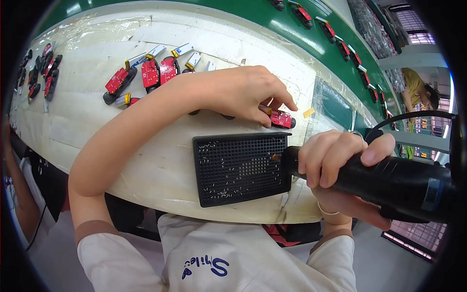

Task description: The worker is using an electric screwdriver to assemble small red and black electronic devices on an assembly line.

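My left hand (243, 92) reaches across the table, thumb and fingers curled round the near end of a small red circuit board (281, 118) with a black end part. Part of that board is hidden under the fingers. My right hand (340, 158) is wrapped round a thick black electric screwdriver (389, 182), held level and pointing left. Its tip is over the right edge of a black perforated tray (198, 170). Tiny silvery screws (224, 193) lie scattered in the tray, and some stand in rows in its holes.
Beyond my left forearm lie several red boards (151, 73) with black parts and silvery battery cells (182, 49). More such pieces (48, 70) are heaped at far left. A green surface (272, 29) carries a line of them. A cable (408, 116) arches at right; another person (418, 92) is beyond.
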`<state>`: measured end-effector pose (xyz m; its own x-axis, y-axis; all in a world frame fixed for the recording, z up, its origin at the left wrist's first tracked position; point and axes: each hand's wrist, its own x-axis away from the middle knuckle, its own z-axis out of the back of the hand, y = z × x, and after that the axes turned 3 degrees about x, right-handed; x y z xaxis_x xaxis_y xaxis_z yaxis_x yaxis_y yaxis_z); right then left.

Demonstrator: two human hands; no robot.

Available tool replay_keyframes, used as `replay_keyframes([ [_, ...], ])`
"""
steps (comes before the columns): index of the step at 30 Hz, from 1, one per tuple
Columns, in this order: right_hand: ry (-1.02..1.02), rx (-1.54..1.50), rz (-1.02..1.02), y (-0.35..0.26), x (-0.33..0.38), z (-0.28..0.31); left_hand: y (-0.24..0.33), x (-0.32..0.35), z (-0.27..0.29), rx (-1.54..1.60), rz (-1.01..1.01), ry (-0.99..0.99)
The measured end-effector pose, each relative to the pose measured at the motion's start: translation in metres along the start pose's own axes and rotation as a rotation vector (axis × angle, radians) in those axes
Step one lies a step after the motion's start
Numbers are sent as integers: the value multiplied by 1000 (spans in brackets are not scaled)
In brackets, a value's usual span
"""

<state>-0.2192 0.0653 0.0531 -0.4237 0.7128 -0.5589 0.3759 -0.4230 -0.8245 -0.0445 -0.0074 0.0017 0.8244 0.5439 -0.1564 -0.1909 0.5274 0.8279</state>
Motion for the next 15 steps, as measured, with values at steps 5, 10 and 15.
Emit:
replay_keyframes([
  [5,-29,-14,68,-15,-12,4,4,-1,4,-29,-84,-21],
  [10,-144,78,151,-10,-33,15,2,-1,3,-26,-56,-26],
  [15,-112,35,158,13,-30,19,4,-1,2,27,-58,-11],
])
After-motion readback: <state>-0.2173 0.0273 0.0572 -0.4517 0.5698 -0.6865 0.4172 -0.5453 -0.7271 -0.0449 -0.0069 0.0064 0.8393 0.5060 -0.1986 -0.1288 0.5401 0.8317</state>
